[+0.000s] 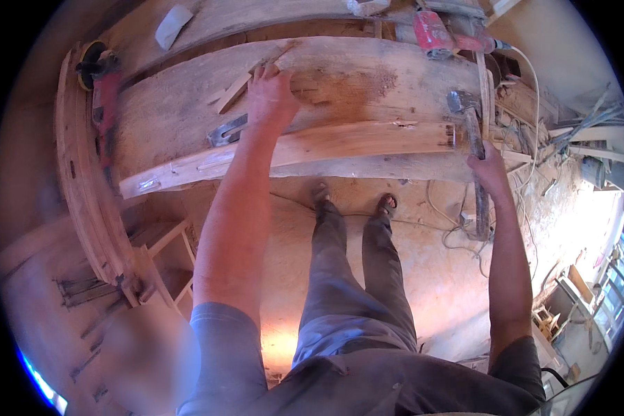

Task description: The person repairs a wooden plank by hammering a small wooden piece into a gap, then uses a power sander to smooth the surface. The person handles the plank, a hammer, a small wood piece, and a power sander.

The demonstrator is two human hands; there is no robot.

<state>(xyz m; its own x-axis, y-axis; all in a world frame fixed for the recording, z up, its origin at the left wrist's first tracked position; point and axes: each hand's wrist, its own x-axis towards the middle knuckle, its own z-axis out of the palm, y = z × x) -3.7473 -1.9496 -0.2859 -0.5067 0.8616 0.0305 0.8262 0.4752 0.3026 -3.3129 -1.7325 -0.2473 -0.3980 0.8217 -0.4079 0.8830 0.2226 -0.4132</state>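
My left hand (270,93) lies flat, fingers spread, on a wide curved wooden plank (353,83) dusted with sawdust. A metal tool (226,132) rests on the plank just left of my left wrist, and thin wood strips (232,91) lie beside the fingers. My right hand (489,170) grips the wooden handle of a hammer (468,118), whose metal head sits at the plank's right end. A lighter curved board (340,145) lies along the plank's near edge.
A red power tool (437,31) with a white cable sits at the far right of the bench. Another red tool (104,97) rests at the left end. Curved stacked boards (83,208) stand left. My legs and sandalled feet (353,208) stand on a sawdust floor with loose cords.
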